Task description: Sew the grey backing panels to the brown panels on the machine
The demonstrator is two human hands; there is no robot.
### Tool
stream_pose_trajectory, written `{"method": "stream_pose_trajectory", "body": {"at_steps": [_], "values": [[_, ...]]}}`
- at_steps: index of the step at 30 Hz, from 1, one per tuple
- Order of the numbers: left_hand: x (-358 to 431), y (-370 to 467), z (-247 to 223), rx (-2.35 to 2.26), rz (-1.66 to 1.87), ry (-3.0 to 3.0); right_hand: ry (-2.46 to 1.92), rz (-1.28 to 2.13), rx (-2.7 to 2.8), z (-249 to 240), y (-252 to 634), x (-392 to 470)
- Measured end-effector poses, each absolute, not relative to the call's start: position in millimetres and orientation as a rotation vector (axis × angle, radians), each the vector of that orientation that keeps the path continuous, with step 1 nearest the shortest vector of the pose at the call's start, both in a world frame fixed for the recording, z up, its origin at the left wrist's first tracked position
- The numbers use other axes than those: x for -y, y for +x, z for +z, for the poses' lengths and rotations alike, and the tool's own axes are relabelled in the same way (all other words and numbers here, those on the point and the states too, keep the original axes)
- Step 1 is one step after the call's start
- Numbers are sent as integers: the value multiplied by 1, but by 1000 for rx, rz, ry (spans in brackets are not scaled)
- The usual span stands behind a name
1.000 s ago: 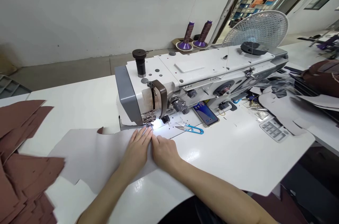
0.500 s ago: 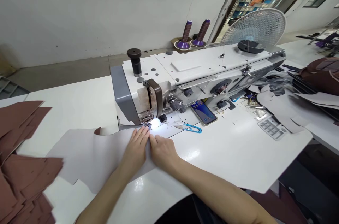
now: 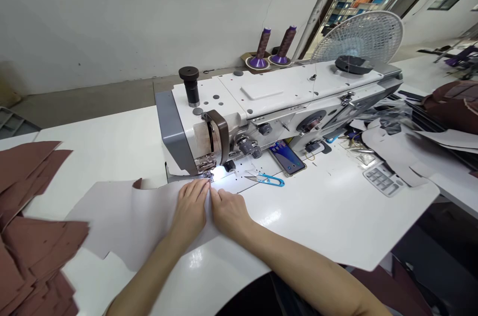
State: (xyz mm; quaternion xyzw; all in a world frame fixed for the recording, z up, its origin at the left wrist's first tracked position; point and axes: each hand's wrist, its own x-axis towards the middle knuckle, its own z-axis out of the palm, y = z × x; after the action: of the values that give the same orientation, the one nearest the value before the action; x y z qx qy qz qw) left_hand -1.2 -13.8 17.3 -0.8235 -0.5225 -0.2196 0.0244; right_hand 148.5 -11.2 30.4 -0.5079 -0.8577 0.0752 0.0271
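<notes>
On the glossy white tabletop (image 3: 328, 216), at 8 o'clock from the white-and-grey sewing m/c (image 3: 261, 92), lies our pale-grey, curling sheet (image 3: 112, 211): prob. light, bendy. Our L hand (image 3: 189, 211) presses it, fingers together; R hand (image 3: 229, 212) bunches at its edge. Can't tell if either's pinching. We'd hold flat, nr edge.

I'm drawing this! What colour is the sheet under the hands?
The sheet is greyish white on top, best in the head view.

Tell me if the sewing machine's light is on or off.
On: a bright white glow falls on the bed of the sewing machine, just beyond the left hand and right hand. The lamp cannot be made out.
</notes>
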Motion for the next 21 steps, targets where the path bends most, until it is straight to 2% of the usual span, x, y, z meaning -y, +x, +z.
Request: {"method": "stream_pose_trajectory", "body": {"at_steps": [11, 21], "values": [[12, 3, 16, 1619, -604, -2447, -1576, 205, 2704, 36, 146, 7], [2, 12, 19, 1635, -578, -2435, -1328, -59, 2849, 40, 144, -4]]}}
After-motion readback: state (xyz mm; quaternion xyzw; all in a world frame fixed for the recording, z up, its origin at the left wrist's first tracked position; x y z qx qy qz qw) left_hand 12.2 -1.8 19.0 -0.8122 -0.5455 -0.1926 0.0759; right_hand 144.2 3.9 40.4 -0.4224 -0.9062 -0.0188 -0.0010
